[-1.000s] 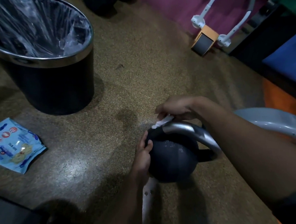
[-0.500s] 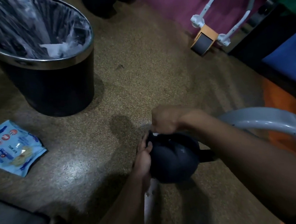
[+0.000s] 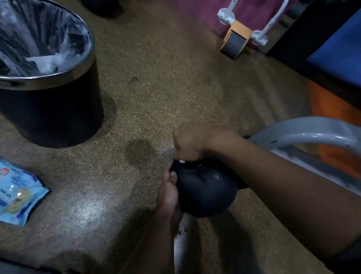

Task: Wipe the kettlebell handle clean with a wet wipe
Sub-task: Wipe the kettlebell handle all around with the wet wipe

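- My right hand (image 3: 194,143) is fisted over the kettlebell (image 3: 204,190) handle, fingers curled round it with a sliver of wet wipe (image 3: 181,161) showing beneath; the handle itself is hidden
- My left hand (image 3: 168,193) lies against the bell's side, fingers straight, steadying it on the floor (image 3: 161,84)
- Risk, I judge: the bell rolls if my left hand slackens; the wipe could bunch and miss patches
- The blue wipes packet (image 3: 12,193) carries print too small to read

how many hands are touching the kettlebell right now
2. The left hand rests against the kettlebell on its left side; the right hand grips over its top, where a bit of white wipe shows. The handle is hidden.
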